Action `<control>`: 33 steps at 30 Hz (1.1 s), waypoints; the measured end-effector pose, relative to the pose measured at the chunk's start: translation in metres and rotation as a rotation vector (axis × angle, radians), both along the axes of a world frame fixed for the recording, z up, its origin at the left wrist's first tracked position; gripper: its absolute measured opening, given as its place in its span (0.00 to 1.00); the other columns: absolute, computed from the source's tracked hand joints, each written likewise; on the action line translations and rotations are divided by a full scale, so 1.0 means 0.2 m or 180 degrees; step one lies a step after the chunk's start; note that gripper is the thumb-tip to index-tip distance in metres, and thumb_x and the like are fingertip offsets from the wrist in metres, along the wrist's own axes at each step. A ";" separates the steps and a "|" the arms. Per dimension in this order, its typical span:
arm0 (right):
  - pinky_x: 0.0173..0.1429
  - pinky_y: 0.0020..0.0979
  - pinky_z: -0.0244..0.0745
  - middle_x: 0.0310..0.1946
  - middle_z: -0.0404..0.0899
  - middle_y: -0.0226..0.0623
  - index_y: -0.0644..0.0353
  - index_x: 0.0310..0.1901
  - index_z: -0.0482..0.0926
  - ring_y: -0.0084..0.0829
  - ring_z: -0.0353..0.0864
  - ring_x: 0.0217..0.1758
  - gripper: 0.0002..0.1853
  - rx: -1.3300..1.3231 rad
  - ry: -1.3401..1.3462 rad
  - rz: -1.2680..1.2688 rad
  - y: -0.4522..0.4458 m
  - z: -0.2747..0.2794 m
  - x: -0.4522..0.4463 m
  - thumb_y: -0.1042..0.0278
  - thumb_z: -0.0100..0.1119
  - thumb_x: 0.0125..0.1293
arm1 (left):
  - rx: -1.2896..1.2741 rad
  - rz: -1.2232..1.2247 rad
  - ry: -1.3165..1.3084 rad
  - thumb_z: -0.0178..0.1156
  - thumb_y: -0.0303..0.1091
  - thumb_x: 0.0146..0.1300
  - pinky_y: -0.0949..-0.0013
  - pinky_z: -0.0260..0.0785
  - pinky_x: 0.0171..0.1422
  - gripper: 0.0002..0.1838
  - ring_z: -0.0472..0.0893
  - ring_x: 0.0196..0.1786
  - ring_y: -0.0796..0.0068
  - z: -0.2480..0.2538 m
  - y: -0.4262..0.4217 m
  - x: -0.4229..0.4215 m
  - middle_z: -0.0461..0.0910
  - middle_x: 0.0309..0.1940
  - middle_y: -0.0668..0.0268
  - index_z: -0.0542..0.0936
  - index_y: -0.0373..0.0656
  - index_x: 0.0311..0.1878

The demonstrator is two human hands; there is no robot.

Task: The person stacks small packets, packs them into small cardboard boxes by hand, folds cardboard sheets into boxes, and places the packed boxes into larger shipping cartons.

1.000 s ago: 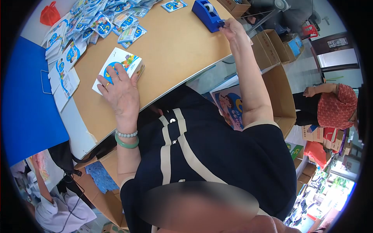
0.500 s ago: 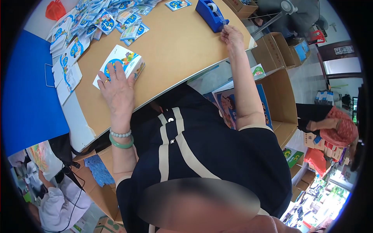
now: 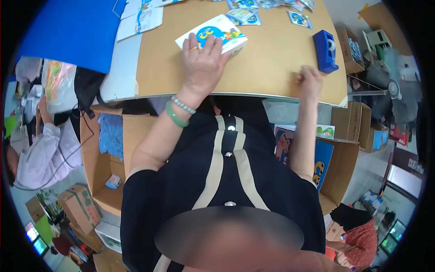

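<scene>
My left hand (image 3: 203,65) lies over the near side of a small white printed carton (image 3: 231,35) on the table, fingers stretched out on its top and thumb by its near edge. A blue tape dispenser (image 3: 325,52) with a roll of clear tape stands at the table's right end. Just left of its near end is my right hand (image 3: 311,84), fingers curled together in a pinch and slightly blurred. Whatever those fingers may hold is too small to make out.
Several printed sachets (image 3: 244,13) lie along the table's far side, with one sachet (image 3: 299,19) apart near the dispenser. Flat white cartons (image 3: 141,20) rest at the far left beside a blue panel (image 3: 68,31). Open cardboard boxes (image 3: 103,177) flank me; a person in white (image 3: 54,149) sits left.
My right hand has moved from the dispenser's tape end toward me and left, its fingers now curled tighter. My left hand stays on the carton. The whole view has turned.
</scene>
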State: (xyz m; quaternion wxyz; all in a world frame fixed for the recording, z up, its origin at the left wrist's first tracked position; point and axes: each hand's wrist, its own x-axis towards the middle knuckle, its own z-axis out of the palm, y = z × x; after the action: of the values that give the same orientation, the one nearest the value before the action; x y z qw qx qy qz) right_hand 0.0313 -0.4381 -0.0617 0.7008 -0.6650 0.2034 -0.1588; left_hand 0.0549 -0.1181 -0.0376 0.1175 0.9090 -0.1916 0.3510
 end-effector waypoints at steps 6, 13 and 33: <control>0.27 0.22 0.71 0.24 0.76 0.27 0.60 0.35 0.79 0.19 0.75 0.23 0.05 0.0571 0.0096 0.1261 0.80 0.24 0.00 0.69 0.62 0.66 | -0.0651 -0.0350 -0.0103 0.68 0.38 0.57 0.46 0.61 0.69 0.14 0.75 0.61 0.43 -0.05 0.02 0.00 0.82 0.47 0.61 0.82 0.42 0.44; 0.26 0.22 0.73 0.23 0.77 0.27 0.58 0.31 0.77 0.19 0.75 0.22 0.06 0.0652 0.0445 0.1162 0.99 0.21 0.07 0.69 0.64 0.65 | -0.1150 -0.0965 -0.0050 0.67 0.29 0.55 0.50 0.64 0.69 0.08 0.79 0.58 0.51 -0.07 0.09 -0.01 0.82 0.43 0.62 0.81 0.42 0.38; 0.38 0.22 0.73 0.27 0.76 0.26 0.59 0.34 0.78 0.17 0.74 0.32 0.05 0.0177 -0.0152 0.1334 0.91 0.05 0.08 0.70 0.65 0.64 | -0.0834 -0.0859 0.0334 0.65 0.33 0.60 0.52 0.69 0.54 0.11 0.77 0.50 0.53 0.01 0.05 -0.06 0.78 0.44 0.54 0.84 0.42 0.45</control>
State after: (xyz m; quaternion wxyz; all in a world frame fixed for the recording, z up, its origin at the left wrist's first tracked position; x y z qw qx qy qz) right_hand 0.0473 -0.2562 -0.0527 0.7413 -0.6692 0.0482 -0.0196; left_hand 0.0430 -0.1087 -0.0347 0.2906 0.8690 -0.2581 0.3061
